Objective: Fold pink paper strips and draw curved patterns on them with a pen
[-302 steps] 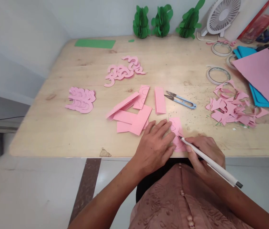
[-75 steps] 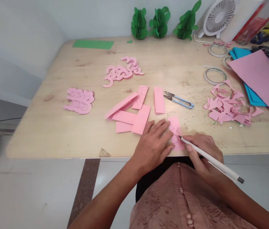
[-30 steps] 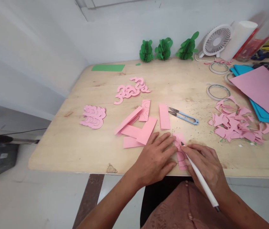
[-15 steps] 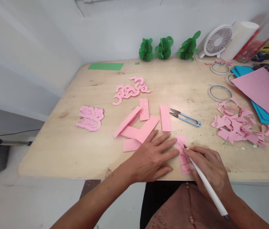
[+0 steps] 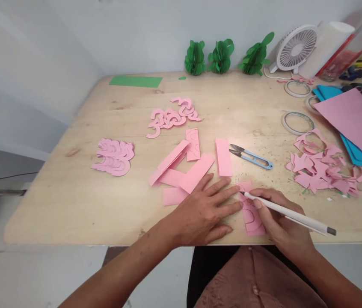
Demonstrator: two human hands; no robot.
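A folded pink paper strip (image 5: 252,217) with curved pen lines on it lies near the table's front edge. My left hand (image 5: 208,211) rests flat with fingers spread, its fingertips on the strip's left edge. In my right hand (image 5: 283,218) is a white pen (image 5: 292,212), its tip touching the upper part of the strip. Beyond my left hand lie several folded pink strips (image 5: 197,174), overlapping. One marked strip (image 5: 193,143) sits behind them, and a plain one (image 5: 223,157) is beside blue-handled thread snips (image 5: 252,156).
Cut wavy pink pieces (image 5: 170,117) and a stacked pile (image 5: 114,156) lie to the left. Pink scraps (image 5: 324,167), tape rolls (image 5: 298,123) and coloured sheets (image 5: 354,124) are at right. Green paper figures (image 5: 221,57) and a fan (image 5: 297,49) stand along the wall.
The pen tip has moved up and left on the strip, and the pen's rear end has swung upward to the right. My left hand stays nearly in place. The view has shifted slightly.
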